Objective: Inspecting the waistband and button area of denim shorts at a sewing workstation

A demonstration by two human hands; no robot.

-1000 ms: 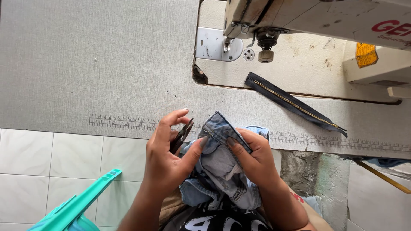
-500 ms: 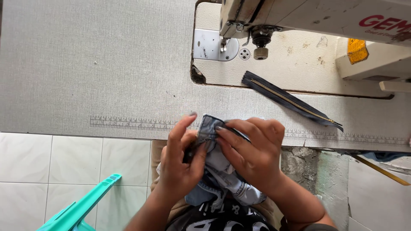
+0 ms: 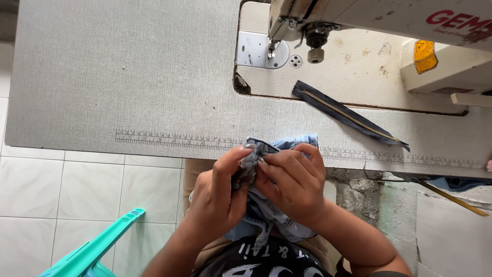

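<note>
At table edge | left hand (image 3: 218, 197), right hand (image 3: 289, 182) together, pinching denim piece (image 3: 266, 210)

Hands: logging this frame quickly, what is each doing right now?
Left hand: closed, pinching the denim piece.
Right hand: closed, gripping the same denim piece.

The denim piece (image 3: 266, 205) is washed blue, paler at the folded edge and darker grey-blue along its seams. The table top (image 3: 128, 77) is a speckled light grey with a printed ruler strip (image 3: 174, 138) of fine dark marks, and on it lies a zipper (image 3: 348, 115) of dark navy tape with brass-yellow teeth beside the cream-white sewing machine (image 3: 389, 20), which carries red lettering and an orange-yellow sticker (image 3: 424, 56). The floor tiles (image 3: 87, 190) are glossy white with faint grey veining, the plastic stool (image 3: 92, 251) is turquoise green, and the shirt (image 3: 266, 261) is black with white print.
</note>
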